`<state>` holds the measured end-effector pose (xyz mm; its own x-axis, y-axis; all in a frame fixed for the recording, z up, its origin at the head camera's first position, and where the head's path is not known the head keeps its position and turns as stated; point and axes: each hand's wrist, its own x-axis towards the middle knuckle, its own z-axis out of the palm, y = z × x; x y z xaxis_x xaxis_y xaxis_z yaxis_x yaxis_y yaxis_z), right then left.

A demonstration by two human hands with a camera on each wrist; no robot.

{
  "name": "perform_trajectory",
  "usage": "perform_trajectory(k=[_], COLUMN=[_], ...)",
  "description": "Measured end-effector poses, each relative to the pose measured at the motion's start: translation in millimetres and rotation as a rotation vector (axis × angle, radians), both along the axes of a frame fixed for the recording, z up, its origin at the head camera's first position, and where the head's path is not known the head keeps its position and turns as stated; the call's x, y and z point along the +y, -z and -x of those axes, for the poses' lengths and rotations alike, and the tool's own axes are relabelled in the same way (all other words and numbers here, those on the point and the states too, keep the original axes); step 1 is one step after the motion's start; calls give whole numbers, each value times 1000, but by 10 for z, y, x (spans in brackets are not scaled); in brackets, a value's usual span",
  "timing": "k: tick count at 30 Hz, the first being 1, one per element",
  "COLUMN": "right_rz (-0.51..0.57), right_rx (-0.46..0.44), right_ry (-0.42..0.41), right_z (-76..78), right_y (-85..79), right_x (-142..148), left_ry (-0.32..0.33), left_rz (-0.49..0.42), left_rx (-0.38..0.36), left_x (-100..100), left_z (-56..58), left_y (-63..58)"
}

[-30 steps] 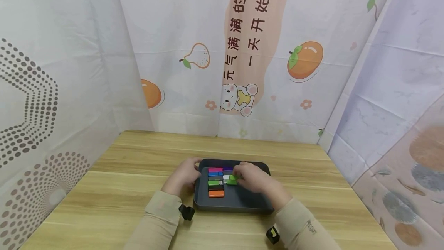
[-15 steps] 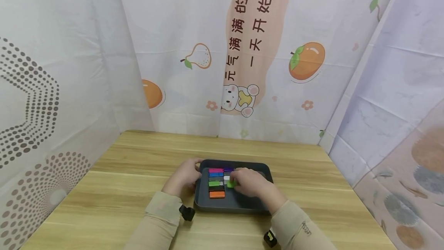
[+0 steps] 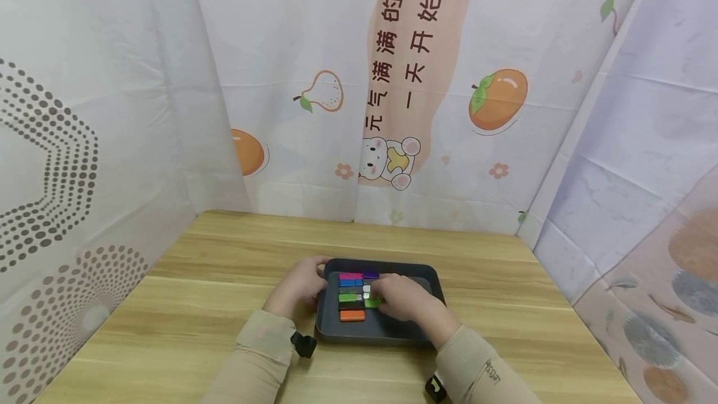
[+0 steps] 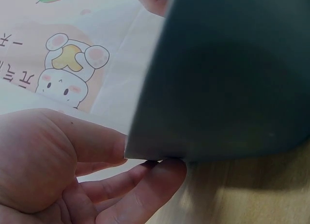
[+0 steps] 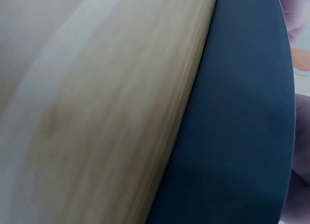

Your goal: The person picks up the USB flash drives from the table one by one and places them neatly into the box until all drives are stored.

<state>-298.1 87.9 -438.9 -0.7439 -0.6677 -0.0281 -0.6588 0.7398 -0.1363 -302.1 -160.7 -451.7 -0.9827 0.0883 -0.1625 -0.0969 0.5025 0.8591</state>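
A dark grey tray holds two columns of small USB sticks. In the left column lie a pink stick, a blue stick, a green stick, a black stick and an orange stick. My right hand reaches over the tray's right part and pinches a green USB stick at the right column's near end. Its fingers hide part of that column. My left hand grips the tray's left side; the left wrist view shows its thumb and fingers at the tray corner.
The tray stands on a wooden table. A purple stick and a white one lie in the right column. Printed curtains hang behind and at both sides. A dark wrist camera sits near the tray's front left corner.
My right hand has shifted slightly left and nearer, its fingers now at the near end of the right column. The left hand keeps its grip on the tray, and the view has drifted slightly.
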Motion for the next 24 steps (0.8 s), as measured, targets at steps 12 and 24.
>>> perform_trajectory(k=[12, 24], right_rz=[32, 190], right_rx=[-19, 7], right_ry=[-1, -18], right_z=[-41, -26], right_y=[-13, -123], right_x=[15, 147], left_ry=[13, -16], left_rz=[9, 140], left_rx=[2, 102], left_x=[4, -35], left_z=[1, -38], left_y=[35, -29])
